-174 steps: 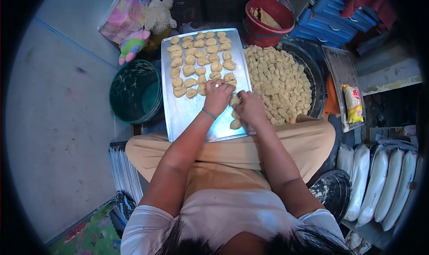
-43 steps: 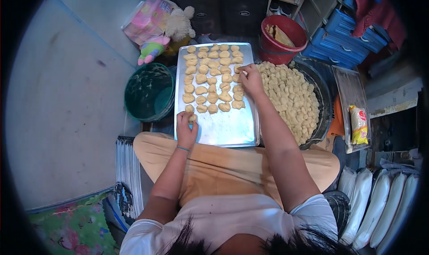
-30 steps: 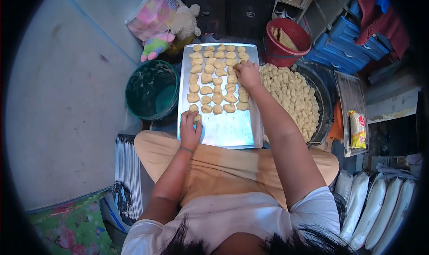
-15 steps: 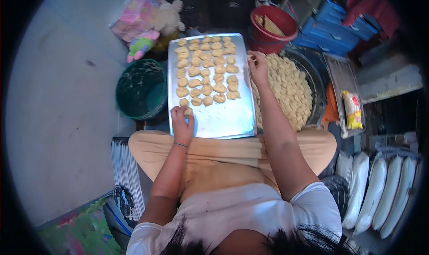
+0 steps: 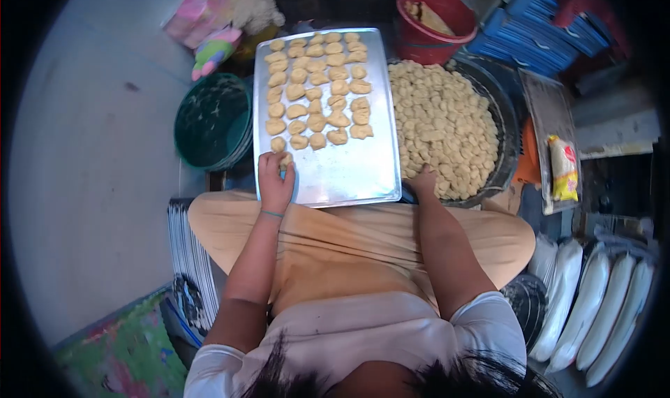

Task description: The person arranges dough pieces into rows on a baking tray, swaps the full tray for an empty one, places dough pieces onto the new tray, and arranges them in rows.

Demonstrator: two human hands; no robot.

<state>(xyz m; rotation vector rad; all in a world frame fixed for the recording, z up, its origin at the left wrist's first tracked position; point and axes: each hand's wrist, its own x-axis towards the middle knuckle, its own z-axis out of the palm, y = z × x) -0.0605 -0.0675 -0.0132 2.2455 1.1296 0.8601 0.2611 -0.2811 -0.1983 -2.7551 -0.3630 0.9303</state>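
Note:
A metal tray [image 5: 342,178] lies in front of my lap, with rows of pale dough pieces over its far and middle parts. At the tray's near left, my left hand [image 5: 276,181] is closed on a dough piece [image 5: 285,160], just below the lowest piece of the left column. To the right of the tray, a wide black basin [image 5: 508,136] holds a big heap of dough pieces [image 5: 447,126]. My right hand [image 5: 422,181] is at the heap's near left edge, its fingers closed; what they hold, if anything, cannot be made out.
Left of the tray stands a green bucket [image 5: 213,122]. A red bucket [image 5: 436,45] is behind the basin. On the right, a dark board [image 5: 548,119] bears a yellow and white packet [image 5: 562,167]. Long white packages [image 5: 583,307] lie at the lower right.
My right hand has moved from the tray's right side down to the near edge of the dough heap. My left hand stays at the tray's near left with its dough piece. The view has shifted.

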